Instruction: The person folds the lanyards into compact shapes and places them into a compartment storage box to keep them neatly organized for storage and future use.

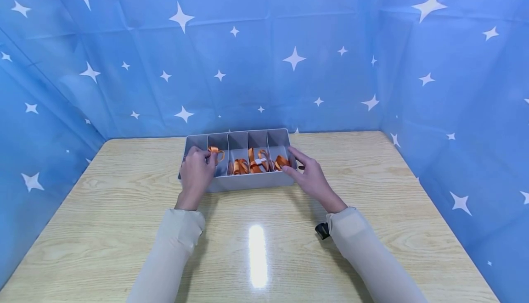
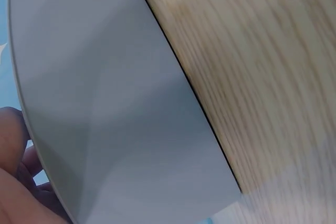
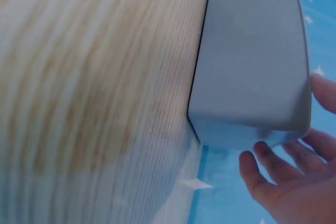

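Observation:
A long grey divided box [image 1: 248, 182] stands at the back of the table, with orange ribbons in several compartments. My left hand [image 1: 197, 171] reaches over its left front part, thumb and fingers pinching an orange ribbon [image 1: 214, 149] whose loop sticks out to the right. In the left wrist view the left fingers [image 2: 13, 145] show just past the box rim, the ribbon hidden. At the right front corner is my right hand [image 1: 310, 176], thumb at the front rim near an orange ribbon [image 1: 282, 161], its spread fingers [image 3: 275, 166] along the box's right end.
Further orange ribbons [image 1: 240, 167] lie in the middle compartments, one with a white piece [image 1: 260, 161] on it. The wooden table [image 1: 124, 211] ends at a blue star-patterned curtain [image 1: 248, 82] behind the box. A black object [image 1: 322, 230] shows beside the right sleeve.

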Tool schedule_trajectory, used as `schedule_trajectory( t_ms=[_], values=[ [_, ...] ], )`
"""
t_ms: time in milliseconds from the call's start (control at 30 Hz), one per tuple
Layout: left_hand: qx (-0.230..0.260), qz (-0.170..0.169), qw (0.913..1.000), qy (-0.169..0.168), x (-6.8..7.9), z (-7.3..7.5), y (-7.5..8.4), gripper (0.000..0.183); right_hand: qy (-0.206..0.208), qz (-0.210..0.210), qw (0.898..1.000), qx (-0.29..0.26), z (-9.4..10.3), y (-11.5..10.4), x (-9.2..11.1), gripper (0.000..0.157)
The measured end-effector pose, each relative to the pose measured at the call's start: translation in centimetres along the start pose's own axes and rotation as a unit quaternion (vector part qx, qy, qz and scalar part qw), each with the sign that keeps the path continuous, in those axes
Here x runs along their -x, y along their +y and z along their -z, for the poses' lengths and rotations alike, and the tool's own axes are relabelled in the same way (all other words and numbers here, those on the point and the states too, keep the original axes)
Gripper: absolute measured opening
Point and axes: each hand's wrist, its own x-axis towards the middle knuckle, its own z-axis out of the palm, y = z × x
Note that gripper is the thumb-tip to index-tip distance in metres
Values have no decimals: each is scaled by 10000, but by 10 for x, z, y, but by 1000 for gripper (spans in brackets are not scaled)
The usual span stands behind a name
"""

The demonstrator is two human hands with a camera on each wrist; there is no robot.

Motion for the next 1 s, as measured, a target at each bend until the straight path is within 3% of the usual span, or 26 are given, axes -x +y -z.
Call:
schedule_trajectory(
  t_ms=[167, 400, 567, 1000],
  values=[
    [18, 28, 9999, -131, -1, 0, -2, 30, -31, -10, 10000, -28, 1, 2, 0, 61],
    [73, 86, 9995, -296, -2, -1, -5, 30, -117, -100, 9998, 83, 3, -25, 4, 57],
    [68, 139, 9992, -362, -1, -1, -6, 32, -70, -163, 9997, 146, 0, -1, -1, 59],
    [91, -97, 9997, -197, 0, -4, -8, 34, -43, -84, 9998, 200, 1, 3, -2, 58]
  ],
)
